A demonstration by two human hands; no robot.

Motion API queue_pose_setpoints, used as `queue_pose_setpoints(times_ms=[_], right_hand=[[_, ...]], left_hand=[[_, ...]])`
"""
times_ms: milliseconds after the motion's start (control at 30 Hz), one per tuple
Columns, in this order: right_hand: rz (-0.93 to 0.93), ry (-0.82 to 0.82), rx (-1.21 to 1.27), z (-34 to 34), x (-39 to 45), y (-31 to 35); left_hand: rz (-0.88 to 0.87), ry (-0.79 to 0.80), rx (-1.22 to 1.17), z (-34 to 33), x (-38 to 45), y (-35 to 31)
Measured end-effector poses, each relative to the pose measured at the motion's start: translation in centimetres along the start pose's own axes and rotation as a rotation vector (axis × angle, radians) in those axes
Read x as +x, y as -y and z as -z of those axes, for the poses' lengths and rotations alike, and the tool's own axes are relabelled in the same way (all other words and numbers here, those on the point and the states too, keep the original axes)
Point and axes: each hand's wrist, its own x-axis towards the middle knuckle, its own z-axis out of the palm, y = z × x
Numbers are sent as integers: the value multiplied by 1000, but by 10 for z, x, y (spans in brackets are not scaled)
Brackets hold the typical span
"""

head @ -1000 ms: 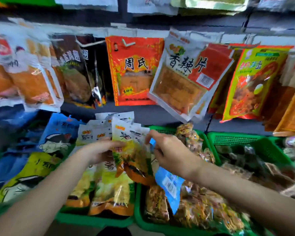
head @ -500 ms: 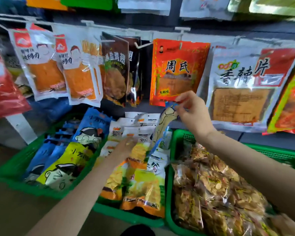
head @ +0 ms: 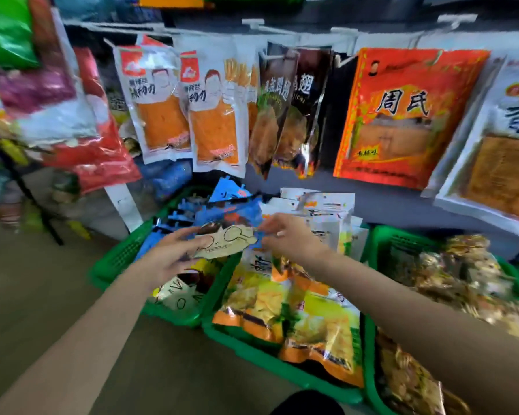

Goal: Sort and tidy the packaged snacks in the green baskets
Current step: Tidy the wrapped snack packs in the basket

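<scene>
A blue snack packet (head: 226, 241) with a pale cartoon face hangs over the left green basket (head: 119, 259). My left hand (head: 174, 256) grips its left end, and my right hand (head: 288, 238) pinches its right end. The left basket holds more blue and yellow cartoon packets (head: 180, 296). The middle green basket (head: 252, 359) is full of yellow-and-orange packets (head: 318, 327) with white tops. The right green basket (head: 385, 238) holds clear brownish snack bags (head: 462, 274).
Large snack bags hang from hooks above the baskets: white-and-orange ones (head: 162, 106), dark ones (head: 285, 109) and a red-orange one (head: 402, 115). Red and green bags (head: 96, 157) hang at the left. A bare floor (head: 42, 295) lies in front of the baskets.
My right hand has carried the blue packet from above the middle basket to over the left basket. My left hand has left the yellow packets and taken its other end. The view has swung left.
</scene>
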Motion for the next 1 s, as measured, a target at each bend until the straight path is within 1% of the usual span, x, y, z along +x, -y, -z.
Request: queue_pose_setpoints(times_ms=[33, 67, 100, 200, 233, 267, 300, 333, 367, 400, 467, 500, 533, 567, 667, 700, 833, 867, 900, 933, 1000], right_hand=[[-136, 97, 58, -1, 1, -5], [-206, 145, 87, 0, 0, -8], [-209, 137, 57, 4, 1, -12], [-214, 82, 33, 22, 4, -20], [-240, 77, 51, 28, 5, -23], [-269, 71, 78, 35, 5, -24], [-296, 64, 101, 41, 6, -25], [-308, 63, 115, 46, 5, -27], [-314, 66, 121, 50, 5, -30], [-321, 64, 126, 54, 3, -32], [-326, 53, 123, 62, -1, -38], [-330, 49, 118, 66, -2, -43], [-333, 46, 113, 70, -4, -46], [-339, 43, 112, 73, -6, -50], [-357, 34, 78, 78, -10, -57], [-353, 33, 57, 78, -11, -57], [-301, 13, -111, 81, -11, -57], [-289, 17, -151, 82, -11, -57], [-280, 20, -184, 83, -12, -58], [-270, 17, -211, 84, -13, -60], [-259, 13, -252, 89, -17, -65]], left_hand=[[-17, -18, 125, 15, 3, 4], [-36, -34, 265, 29, 7, 7], [-59, -52, 455, 41, 12, 12], [-142, -213, 1216, 60, 40, 28], [-197, -262, 1348, 54, 44, 29], [-267, -290, 1388, 44, 49, 29], [-340, -290, 1362, 30, 51, 28], [-401, -244, 1329, 15, 53, 28], [-429, -164, 1312, 0, 53, 30], [-409, -75, 1325, -11, 55, 38], [-252, 81, 1482, -19, 58, 58], [-142, 130, 1580, -17, 60, 69], [-55, 144, 1659, -13, 61, 76], [-23, 132, 1721, -11, 59, 79], [-98, 74, 1958, -12, 45, 72], [-90, 60, 1996, -10, 41, 68], [65, 75, 2122, 1, 33, 67], [63, 79, 2137, 2, 31, 67], [19, 66, 2130, -1, 29, 66], [-68, 27, 2097, -8, 28, 62], [-273, -89, 1936, -33, 26, 53]])
